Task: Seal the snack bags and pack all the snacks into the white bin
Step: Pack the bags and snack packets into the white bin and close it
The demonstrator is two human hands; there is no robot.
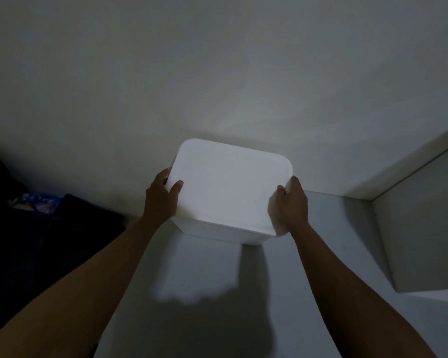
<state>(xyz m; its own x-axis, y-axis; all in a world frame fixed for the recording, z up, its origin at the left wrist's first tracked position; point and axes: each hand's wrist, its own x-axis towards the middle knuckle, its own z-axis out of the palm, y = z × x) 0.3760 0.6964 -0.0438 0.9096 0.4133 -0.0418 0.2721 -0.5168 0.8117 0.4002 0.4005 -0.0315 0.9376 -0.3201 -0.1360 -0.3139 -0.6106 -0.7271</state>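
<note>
The white bin (228, 192) stands at the far edge of the pale grey surface (212, 313), close against the wall (217, 73). I cannot tell whether its base rests on the surface or is just clear of it. Its upper face is a flat white plane with rounded corners, which hides anything inside. The near side shows only as a narrow strip. Nothing readable shows on the faces in view.

The left grip (162, 200) holds the bin's left side. The thumb lies across the top near the left edge and the fingers curl round the side, their tips out of sight. The right grip (292, 205) clasps the right near corner, with the fingers wrapped over the rounded edge and the back of the hand facing the camera. Both bare forearms reach in from the bottom corners.

The light is dim, and the arms and bin throw a dark shadow on the surface in front of the bin. A white panel (419, 241) stands upright past the right edge. Off the left edge lies dark cloth (36, 249), with a blue and pale packet (40, 202) on it. The packet's print is too blurred to read.
</note>
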